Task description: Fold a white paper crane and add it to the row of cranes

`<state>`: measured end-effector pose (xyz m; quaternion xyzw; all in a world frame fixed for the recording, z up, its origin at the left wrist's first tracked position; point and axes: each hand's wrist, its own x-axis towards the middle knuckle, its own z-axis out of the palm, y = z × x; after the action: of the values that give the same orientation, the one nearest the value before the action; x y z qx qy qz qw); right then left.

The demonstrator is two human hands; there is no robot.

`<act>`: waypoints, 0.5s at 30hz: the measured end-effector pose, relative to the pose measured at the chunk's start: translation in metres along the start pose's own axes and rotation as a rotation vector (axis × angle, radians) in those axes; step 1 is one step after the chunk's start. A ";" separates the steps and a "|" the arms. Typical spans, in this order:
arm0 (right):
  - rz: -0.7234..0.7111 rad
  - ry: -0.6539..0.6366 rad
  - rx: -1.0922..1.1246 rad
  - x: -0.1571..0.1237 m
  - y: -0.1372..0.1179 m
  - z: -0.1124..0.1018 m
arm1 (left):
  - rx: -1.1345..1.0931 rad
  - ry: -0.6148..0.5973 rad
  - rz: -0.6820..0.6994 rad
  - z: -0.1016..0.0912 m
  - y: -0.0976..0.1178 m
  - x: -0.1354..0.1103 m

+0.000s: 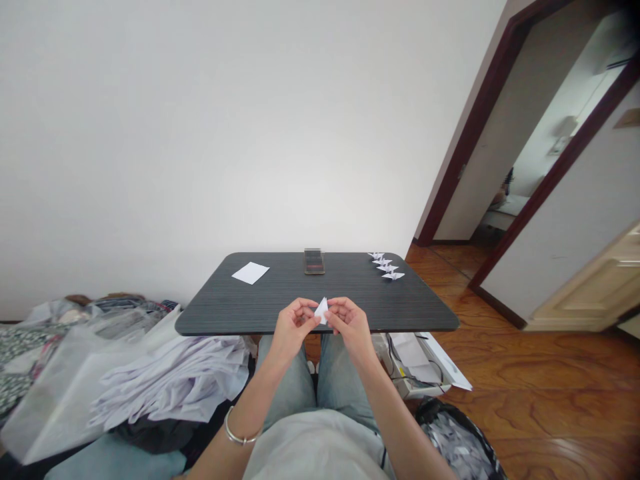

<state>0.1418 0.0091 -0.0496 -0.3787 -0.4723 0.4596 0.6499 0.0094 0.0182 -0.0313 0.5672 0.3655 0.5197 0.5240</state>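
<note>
A folded white paper (321,311), pointed at the top, is held upright just above the table's near edge, at lower centre. The left hand (294,328) and right hand (351,326) pinch it from either side, fingers curled and close together. The dark table (215,310) has open surface between the hands and its far edge. A flat white sheet (250,273) lies near the far edge, left of centre; a phone (314,261) sits at that edge, its top blurred. A row of folded paper cranes (386,265) lines the far right corner, close to the edge.
</note>
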 end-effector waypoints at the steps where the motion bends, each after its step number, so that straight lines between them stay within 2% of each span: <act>1: 0.000 0.000 0.002 0.000 0.000 0.000 | 0.002 0.000 0.002 0.000 0.000 0.000; 8: -0.014 0.039 -0.048 -0.001 0.006 -0.001 | -0.046 0.083 0.002 0.002 -0.004 0.001; 15: -0.049 0.058 -0.136 -0.001 0.006 0.000 | -0.113 0.060 -0.038 0.003 -0.003 -0.001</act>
<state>0.1396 0.0097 -0.0557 -0.4233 -0.4925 0.3994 0.6472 0.0125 0.0173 -0.0338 0.5141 0.3617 0.5461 0.5537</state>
